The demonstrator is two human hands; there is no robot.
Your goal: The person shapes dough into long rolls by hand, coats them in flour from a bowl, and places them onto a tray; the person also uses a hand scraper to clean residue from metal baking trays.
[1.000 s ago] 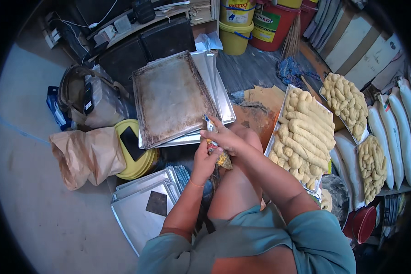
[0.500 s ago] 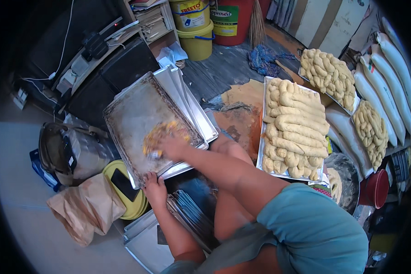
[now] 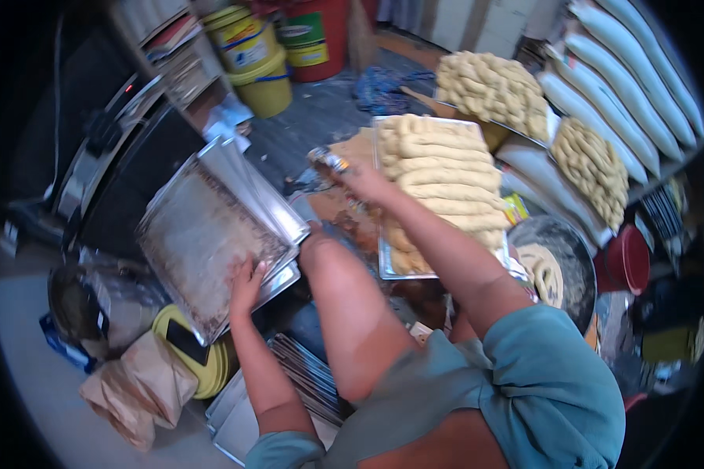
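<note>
Rests left hand (image 3: 245,288) on worn, brown-stained rectangular metal baking tray (image 3: 199,234); grips crumpled, multicoloured, plastic-looking wrapper (image 3: 328,161) in right hand (image 3: 364,182).
Has left fingers loosely spread on tray surface near its close edge, clenched on nothing; has right fingers wrapped around wrapper, finer hold too blurred to tell. Find tray on top of slanted stack of silver metal trays (image 3: 250,187), left of bare knee (image 3: 321,250); find wrapper out over floor (image 3: 274,148), near left edge of shallow silver tray (image 3: 385,266) loaded with pale yellow dough ropes (image 3: 450,176). Judging by look, expect baking tray stiff, fairly heavy, maybe slick with grease, liable to slide on stack; take hold by opposite raised rims. Expect wrapper light, soft, likely slippery, easily squashed; take hold by bunched middle. Treat dough ropes as soft, easily dented.
</note>
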